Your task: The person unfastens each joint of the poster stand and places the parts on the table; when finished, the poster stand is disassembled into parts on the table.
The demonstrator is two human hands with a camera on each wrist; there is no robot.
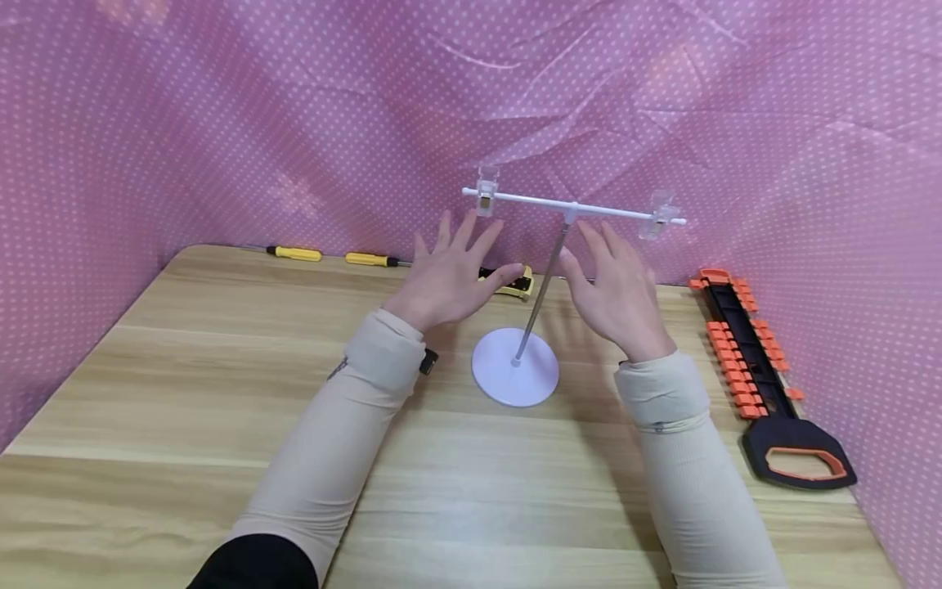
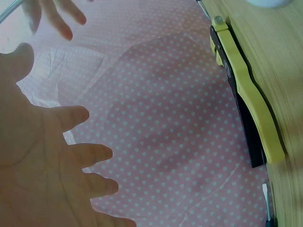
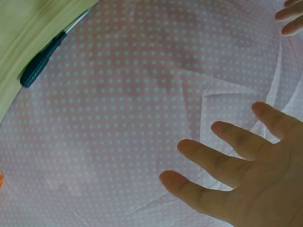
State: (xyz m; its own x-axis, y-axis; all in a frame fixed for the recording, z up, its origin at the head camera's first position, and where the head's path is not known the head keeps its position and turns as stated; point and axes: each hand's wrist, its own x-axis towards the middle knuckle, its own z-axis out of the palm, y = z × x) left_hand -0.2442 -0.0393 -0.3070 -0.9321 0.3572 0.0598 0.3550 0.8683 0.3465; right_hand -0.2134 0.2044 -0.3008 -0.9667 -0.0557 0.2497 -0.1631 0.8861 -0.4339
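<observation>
Between the two hands stands a small display stand (image 1: 540, 286) with a round white base (image 1: 515, 384), a thin metal pole and a white crossbar (image 1: 545, 201). A clear clip (image 1: 486, 192) hangs near the crossbar's left end, and another clear clip (image 1: 659, 219) near its right end. My left hand (image 1: 456, 274) hovers left of the pole, fingers spread, palm empty in the left wrist view. To the pole's right is my right hand (image 1: 614, 286), its fingers also extended and holding nothing. Whether its thumb touches the pole, I cannot tell.
A yellow-and-black hand tool (image 2: 253, 101) lies at the wooden table's back edge, partly behind my left hand. Yellow screwdrivers (image 1: 298, 254) lie further left; a dark-handled screwdriver (image 3: 42, 61) is behind my right hand. A black-and-orange rack (image 1: 751, 360) lies right. Pink dotted cloth (image 1: 331, 123) surrounds the table.
</observation>
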